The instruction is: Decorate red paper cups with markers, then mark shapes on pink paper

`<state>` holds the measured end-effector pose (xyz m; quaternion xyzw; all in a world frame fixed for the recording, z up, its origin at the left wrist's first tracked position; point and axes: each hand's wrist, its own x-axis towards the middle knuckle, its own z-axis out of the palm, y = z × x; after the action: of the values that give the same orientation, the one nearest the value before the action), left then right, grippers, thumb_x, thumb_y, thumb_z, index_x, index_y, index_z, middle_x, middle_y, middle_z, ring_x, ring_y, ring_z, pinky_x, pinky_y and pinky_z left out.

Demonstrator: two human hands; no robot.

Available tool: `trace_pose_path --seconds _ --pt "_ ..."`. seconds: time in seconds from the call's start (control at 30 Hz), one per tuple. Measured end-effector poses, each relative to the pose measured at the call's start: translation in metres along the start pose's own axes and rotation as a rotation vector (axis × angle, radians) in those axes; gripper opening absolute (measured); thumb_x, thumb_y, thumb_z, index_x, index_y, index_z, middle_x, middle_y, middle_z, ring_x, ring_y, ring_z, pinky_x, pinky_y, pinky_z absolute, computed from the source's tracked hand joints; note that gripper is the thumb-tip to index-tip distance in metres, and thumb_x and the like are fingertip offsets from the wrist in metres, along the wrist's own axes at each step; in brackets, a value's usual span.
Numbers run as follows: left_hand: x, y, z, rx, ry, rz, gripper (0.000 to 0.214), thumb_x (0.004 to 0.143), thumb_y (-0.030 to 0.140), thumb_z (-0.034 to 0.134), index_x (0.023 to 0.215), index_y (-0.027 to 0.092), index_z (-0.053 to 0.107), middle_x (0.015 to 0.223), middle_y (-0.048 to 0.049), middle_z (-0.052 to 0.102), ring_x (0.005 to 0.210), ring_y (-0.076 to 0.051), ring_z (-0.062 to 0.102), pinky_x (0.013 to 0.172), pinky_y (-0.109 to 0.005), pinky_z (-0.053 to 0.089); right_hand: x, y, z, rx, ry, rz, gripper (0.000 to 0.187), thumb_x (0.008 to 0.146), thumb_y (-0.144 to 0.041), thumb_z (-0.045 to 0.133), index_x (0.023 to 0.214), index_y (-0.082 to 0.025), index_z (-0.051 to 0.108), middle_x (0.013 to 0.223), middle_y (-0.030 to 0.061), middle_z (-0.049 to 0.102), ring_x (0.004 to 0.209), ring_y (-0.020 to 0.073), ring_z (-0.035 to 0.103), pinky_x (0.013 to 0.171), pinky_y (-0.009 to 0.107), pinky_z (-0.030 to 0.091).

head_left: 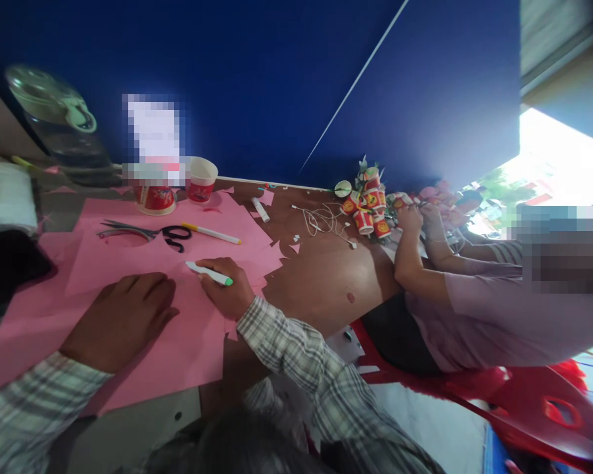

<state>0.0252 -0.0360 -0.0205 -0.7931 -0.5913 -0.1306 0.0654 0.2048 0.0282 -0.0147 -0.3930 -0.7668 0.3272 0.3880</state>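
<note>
My right hand grips a white marker with a green end. The marker's other end points left, low over pink paper; whether it touches the sheet I cannot tell. Palm down, my left hand rests on the same paper, holding nothing, its fingers laid out close together. Beyond my hands lie black-handled scissors with their blades apart, beside a white and yellow marker. Two red and white paper cups, one on the left and one on the right, stand at the paper's far side.
A bottle and a white roll stand at left, near a dark object. A glue stick, white cable and pink scraps lie on the brown table. At right, a seated person handles decorations near bundled cups.
</note>
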Motion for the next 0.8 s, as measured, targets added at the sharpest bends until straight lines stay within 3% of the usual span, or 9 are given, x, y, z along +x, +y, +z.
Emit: trace_pose_path --seconds 0.43,0.8 --pt "-0.0004 -0.0005 0.0013 -0.005 -0.028 -0.011 0.043 0.068 0.050 0.032 0.091 0.023 0.056 0.098 -0.0094 0.056 0.088 -0.025 0.044 0.074 -0.043 0.034 0.0009 -0.0003 -0.0017 -0.038 -0.032 -0.039 0.022 0.080 -0.016 0.055 0.100 -0.020 0.064 0.095 0.0043 0.071 0.093 0.0178 0.064 0.092 0.031 0.049" --pt "-0.0001 0.0008 -0.0009 0.004 -0.037 -0.013 0.041 0.067 0.049 0.034 0.091 0.023 0.055 0.094 -0.0083 0.056 0.084 -0.024 0.044 0.071 -0.041 0.034 -0.0004 -0.0036 -0.0036 -0.019 -0.020 0.012 0.023 0.080 -0.015 0.054 0.100 -0.019 0.064 0.094 0.0059 0.069 0.092 0.0182 0.063 0.089 0.029 0.050"
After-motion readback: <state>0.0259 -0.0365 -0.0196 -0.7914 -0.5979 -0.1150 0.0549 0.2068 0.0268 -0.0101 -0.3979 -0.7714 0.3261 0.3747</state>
